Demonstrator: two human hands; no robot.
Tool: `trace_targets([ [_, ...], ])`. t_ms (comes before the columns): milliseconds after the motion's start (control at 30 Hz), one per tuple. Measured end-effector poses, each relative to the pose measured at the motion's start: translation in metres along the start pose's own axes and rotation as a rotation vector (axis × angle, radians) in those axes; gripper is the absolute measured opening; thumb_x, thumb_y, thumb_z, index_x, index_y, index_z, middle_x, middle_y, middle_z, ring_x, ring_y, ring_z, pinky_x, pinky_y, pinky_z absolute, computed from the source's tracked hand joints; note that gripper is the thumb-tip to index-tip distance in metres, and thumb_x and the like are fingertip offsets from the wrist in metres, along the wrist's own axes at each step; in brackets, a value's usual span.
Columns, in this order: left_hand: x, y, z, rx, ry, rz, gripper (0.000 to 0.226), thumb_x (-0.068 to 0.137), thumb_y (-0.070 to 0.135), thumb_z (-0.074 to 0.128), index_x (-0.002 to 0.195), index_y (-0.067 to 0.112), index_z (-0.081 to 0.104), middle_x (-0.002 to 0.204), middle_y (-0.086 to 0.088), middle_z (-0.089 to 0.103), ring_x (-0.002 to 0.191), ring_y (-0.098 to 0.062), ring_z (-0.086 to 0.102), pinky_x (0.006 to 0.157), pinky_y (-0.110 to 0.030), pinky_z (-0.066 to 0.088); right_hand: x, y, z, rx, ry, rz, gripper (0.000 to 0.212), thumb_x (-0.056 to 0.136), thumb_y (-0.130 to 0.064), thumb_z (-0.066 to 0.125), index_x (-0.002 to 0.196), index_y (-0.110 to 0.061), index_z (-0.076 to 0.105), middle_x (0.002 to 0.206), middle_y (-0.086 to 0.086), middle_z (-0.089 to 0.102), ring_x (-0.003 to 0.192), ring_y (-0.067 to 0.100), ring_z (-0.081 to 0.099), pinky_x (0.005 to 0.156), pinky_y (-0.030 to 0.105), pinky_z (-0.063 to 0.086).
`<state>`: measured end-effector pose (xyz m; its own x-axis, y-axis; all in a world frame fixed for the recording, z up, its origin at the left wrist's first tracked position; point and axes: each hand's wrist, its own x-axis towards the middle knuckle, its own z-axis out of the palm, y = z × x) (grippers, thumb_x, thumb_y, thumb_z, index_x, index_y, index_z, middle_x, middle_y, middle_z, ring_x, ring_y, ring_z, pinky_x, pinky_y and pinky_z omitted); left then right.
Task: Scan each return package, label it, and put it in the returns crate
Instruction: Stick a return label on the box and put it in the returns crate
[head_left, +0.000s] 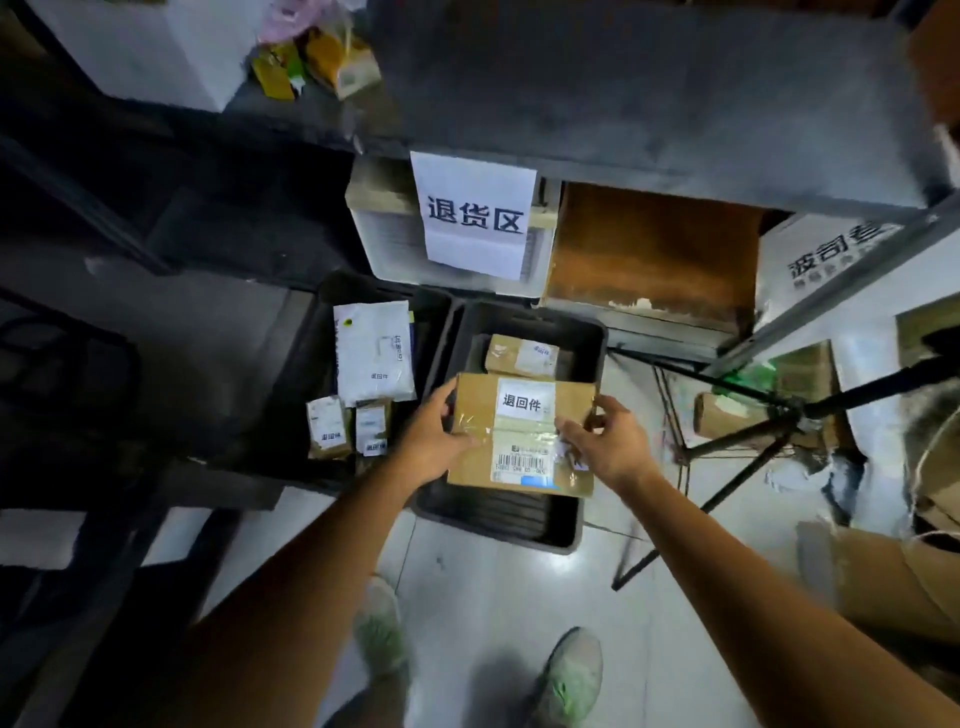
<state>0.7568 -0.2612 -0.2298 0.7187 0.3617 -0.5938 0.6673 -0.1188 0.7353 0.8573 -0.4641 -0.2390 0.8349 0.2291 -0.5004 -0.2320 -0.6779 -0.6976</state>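
Holding a flat cardboard box (519, 431) with both hands, one at each short side. Left hand (431, 441): thumb lies on the top face, fingers curl round the left edge and go under. Right hand (608, 447): thumb rests on top beside the barcode label (522, 460), fingers wrap the right edge. Both grips are snug, neither hand spread wide.

The box sits level between my hands, over the black plastic crate (519, 538) on the floor ahead of my shoes (379, 623). I cannot tell whether it touches the crate's bottom. Its far edge overlaps a smaller brown box (522, 356) lying at the back of the same crate.

The held box is plain brown cardboard, rectangular, with glossy clear tape wrinkled across the middle. A white printed sticker (525, 400) is on the far half of the top, the barcode label on the near half.

The crate is dark, rigid, with rounded corners and a ribbed floor. A second dark crate (301, 364) stands just to its left, holding a soft white mailer bag (374, 353) and two small taped boxes (327, 426). A paper sign (475, 215) hangs from the grey shelf edge behind. The floor is pale glossy tile (493, 582).
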Motion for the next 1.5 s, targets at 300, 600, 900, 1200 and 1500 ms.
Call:
trace_targets([
  [300,0.267,-0.159,0.081,0.105,-0.021,0.047,0.085,0.082,0.008,0.074,0.152,0.027,0.028,0.129,-0.002,0.055,0.107,-0.016,0.054,0.093,-0.035,0.049,0.227,0.159,0.135,0.003,0.079,0.042,0.033,0.085,-0.034,0.074,0.111,-0.018,0.062,0.082,-0.008,0.065,0.073,0.013,0.065,0.07,0.027,0.056],
  [600,0.421,-0.237,0.126,0.11,-0.033,0.064,0.079,0.086,-0.001,0.066,0.151,0.024,0.029,0.117,0.003,0.055,0.102,-0.013,0.053,0.084,-0.029,0.045,0.376,0.24,0.211,-0.091,0.093,0.057,0.038,0.084,-0.039,0.072,0.112,-0.017,0.06,0.098,0.002,0.068,0.088,0.024,0.067,0.083,0.042,0.056],
  [900,0.436,-0.227,0.128,0.157,-0.004,0.018,0.073,0.085,0.007,0.069,0.148,0.023,0.036,0.133,-0.004,0.055,0.109,-0.018,0.057,0.089,-0.033,0.049,0.383,0.239,0.211,-0.038,0.071,0.091,0.039,0.086,-0.036,0.069,0.12,-0.019,0.061,0.105,0.001,0.067,0.1,0.026,0.066,0.09,0.042,0.055],
  [1200,0.271,-0.05,0.049,0.631,-0.11,0.138,0.047,0.092,0.016,0.061,0.138,0.02,0.051,0.126,-0.009,0.061,0.109,-0.021,0.059,0.087,-0.024,0.043,0.235,0.088,0.068,-0.414,-0.084,0.024,0.052,0.092,-0.038,0.062,0.137,-0.017,0.048,0.131,0.013,0.06,0.119,0.032,0.057,0.1,0.038,0.047],
  [1500,0.023,0.204,-0.042,0.761,-0.171,0.227,0.05,0.094,0.028,0.06,0.141,0.024,0.046,0.139,-0.008,0.053,0.121,-0.025,0.055,0.099,-0.03,0.045,0.002,-0.144,-0.116,-0.424,-0.038,-0.01,0.055,0.092,-0.042,0.059,0.14,-0.02,0.044,0.132,0.011,0.06,0.121,0.03,0.056,0.099,0.036,0.047],
])
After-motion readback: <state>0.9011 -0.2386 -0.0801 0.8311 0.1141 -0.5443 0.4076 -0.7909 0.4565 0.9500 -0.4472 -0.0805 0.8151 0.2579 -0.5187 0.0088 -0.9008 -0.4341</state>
